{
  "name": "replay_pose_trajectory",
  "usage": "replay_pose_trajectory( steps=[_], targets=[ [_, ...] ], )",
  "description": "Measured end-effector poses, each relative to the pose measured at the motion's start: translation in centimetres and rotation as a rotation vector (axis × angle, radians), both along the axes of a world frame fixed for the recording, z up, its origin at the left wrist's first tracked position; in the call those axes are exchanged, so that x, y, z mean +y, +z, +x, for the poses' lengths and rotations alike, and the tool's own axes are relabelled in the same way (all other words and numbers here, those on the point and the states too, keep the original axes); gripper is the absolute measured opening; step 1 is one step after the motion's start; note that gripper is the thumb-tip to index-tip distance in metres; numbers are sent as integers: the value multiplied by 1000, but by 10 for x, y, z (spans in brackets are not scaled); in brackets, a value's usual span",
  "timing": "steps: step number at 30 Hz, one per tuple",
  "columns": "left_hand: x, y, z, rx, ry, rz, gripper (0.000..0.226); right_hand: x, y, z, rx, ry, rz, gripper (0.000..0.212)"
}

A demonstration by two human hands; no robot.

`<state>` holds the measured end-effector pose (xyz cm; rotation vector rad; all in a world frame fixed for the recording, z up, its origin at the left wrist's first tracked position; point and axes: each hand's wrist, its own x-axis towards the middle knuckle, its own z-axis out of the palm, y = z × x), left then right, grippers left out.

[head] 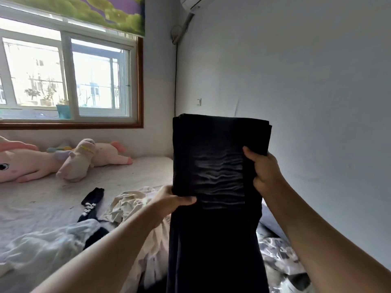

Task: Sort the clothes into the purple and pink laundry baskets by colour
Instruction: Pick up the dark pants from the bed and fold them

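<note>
- We record a dark garment (213,208), black or deep navy, held upright in front of the wall (306,81); the cloth is soft and matte, folded over at the top into several stacked layers with a squared upper edge.
- Across its middle we note a band of fine horizontal gathers, like an elastic section; below that the cloth hangs in long loose folds and is cut off by the lower edge of the view.
- The left hand (169,199) grips the garment's left edge just under the gathers: thumb laid across the front, fingers curled behind the cloth and hidden.
- The right hand (264,170) holds the right edge higher up, thumb pressed on the front, fingers wrapped round the back and only partly visible.
- Under the arms lies the bed (137,172), covered by a pale, faintly wrinkled sheet.
- On it we observe a crumpled cream garment (124,204), a black sock with white lettering (92,203) just left of it, and a thin white garment (46,246) nearer the lower left corner.
- A patterned grey and white cloth (279,256) lies at the right, partly covered by the right forearm; we cannot tell what it is.
- Pink plush toys (76,161) lie against the wall below the window (69,77).
- We cannot make out any laundry basket.
</note>
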<state>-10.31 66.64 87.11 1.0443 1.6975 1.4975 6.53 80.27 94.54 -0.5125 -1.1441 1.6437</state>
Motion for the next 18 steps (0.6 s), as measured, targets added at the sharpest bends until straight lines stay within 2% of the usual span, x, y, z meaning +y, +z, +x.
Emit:
replay_pose_trajectory(
  steps=[1,5,8,13,16,17,18],
  targets=[
    [2,-5,0,-45,35,7,22,1,3,0,-3,-22,19,32],
    [15,8,5,-381,29,136,24,18,13,16,-90,-74,205,20],
    [22,21,10,-481,25,176,27,29,-3,33,-231,35,318,37],
    [22,25,10,-563,34,201,32,28,-61,38,-352,149,302,41],
    [20,24,9,-595,-2,213,35,27,-77,36,-307,333,170,70],
    [20,25,7,-600,-7,215,35,25,-79,37,-323,394,130,71],
    [20,26,6,-598,-10,214,35,23,-83,38,-346,446,101,61]
  ],
)
